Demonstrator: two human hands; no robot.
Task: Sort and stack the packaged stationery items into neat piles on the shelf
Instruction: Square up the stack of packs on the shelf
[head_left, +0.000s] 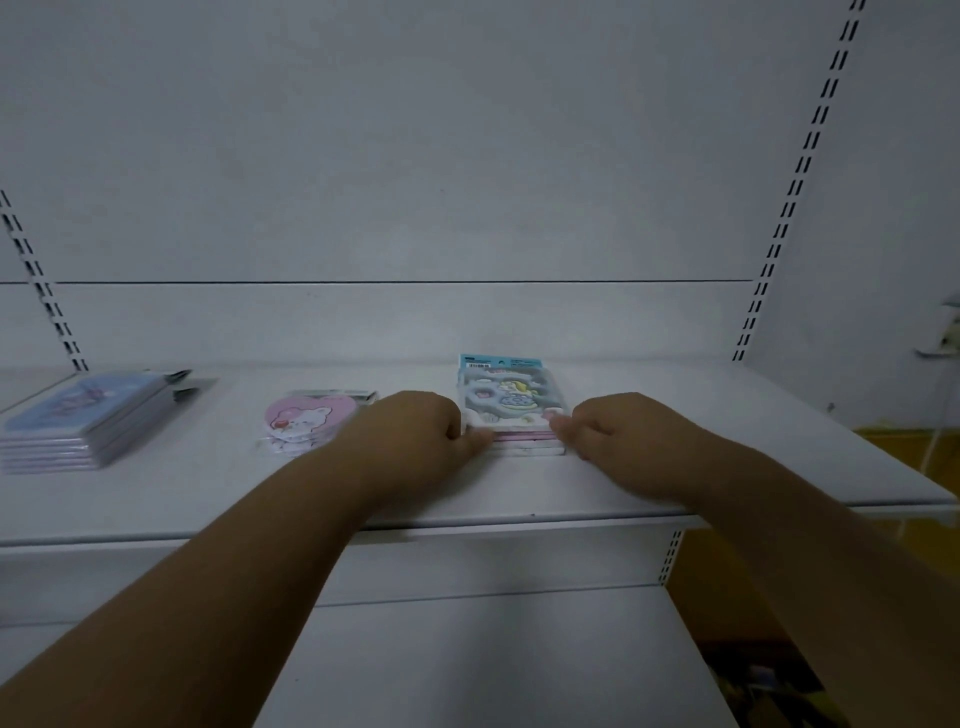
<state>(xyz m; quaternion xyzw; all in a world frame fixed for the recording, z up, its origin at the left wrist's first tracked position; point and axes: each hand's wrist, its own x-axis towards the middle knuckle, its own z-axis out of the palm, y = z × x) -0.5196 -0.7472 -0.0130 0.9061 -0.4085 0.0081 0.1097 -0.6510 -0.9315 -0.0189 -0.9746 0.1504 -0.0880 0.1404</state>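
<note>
Packets sit in three piles on the shelf (727, 447): blue pile (83, 421) at nine o'clock, pink pile (306, 421) centre-left, unicorn pile (511, 410) centre-right. Left hand (415, 431) and right hand (618, 436) pinch its front corners. Light, glossy wrappers probably slide; hold the sides.

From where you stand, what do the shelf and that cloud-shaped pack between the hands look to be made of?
The shelf looks like painted sheet metal: a smooth matte white surface with a thin rolled front lip, though coated board is possible. The cloud-shaped pack seems to be paper or card pads in clear plastic wrap, judging by its faint sheen and printed blue header card.
</note>
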